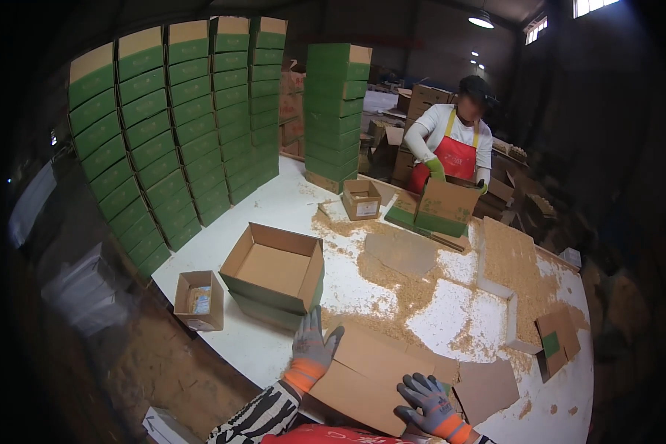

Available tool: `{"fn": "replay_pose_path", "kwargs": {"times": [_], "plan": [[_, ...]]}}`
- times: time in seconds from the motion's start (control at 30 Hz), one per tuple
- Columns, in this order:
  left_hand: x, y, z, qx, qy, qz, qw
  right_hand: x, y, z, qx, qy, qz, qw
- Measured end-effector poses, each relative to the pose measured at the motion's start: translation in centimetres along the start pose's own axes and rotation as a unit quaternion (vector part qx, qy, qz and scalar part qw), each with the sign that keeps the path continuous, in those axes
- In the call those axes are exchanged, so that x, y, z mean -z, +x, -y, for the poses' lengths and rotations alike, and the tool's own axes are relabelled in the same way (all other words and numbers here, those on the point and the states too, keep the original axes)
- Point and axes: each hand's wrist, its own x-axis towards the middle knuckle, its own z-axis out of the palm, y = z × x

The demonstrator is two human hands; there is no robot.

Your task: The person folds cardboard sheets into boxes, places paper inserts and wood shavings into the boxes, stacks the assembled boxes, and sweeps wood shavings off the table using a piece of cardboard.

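Note:
Both my hands wear grey work gloves with orange cuffs. My left hand (312, 345), fingers apart, rests at the left edge of a brown cardboard box with shut flaps (369, 369), close to the near corner of an open, empty green carton (275, 269). On the same box's right side lies my right hand (426, 405), its fingers spread. Beyond that hand is a loose cardboard sheet (485, 388). A small cardboard box (212, 302) with small blue-and-white items inside stands left of the green carton.
Tall stacks of green cartons (188, 127) line the table's far left, with another stack (336, 116) beside them. Brown crumbly material (422, 288) covers parts of the white table. A co-worker (455, 144) handles a carton (448, 205) opposite. A small box (362, 200) stands nearby.

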Motion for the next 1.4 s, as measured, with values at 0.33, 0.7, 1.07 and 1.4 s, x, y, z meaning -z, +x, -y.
{"fn": "replay_pose_path", "kwargs": {"times": [0.33, 0.7, 1.07, 1.4], "plan": [[3.1, 1.2, -6.3, -0.331, -0.09, -0.127, 0.931, 3.4, -0.3, -6.4, -0.338, 0.713, -0.169, 0.591], [-8.4, 4.2, 9.3, 0.093, -0.427, 0.232, 0.869, -3.0, -3.8, -1.2, -0.057, 0.144, 0.028, 0.987], [-7.2, 1.9, 6.5, 0.228, -0.333, 0.154, 0.902, 1.9, -17.2, -41.6, -0.301, 0.475, -0.691, 0.455], [-5.9, 1.1, 6.0, 0.204, -0.188, 0.083, 0.957, 5.8, -12.0, -47.8, -0.461, 0.57, -0.641, 0.227]]}}
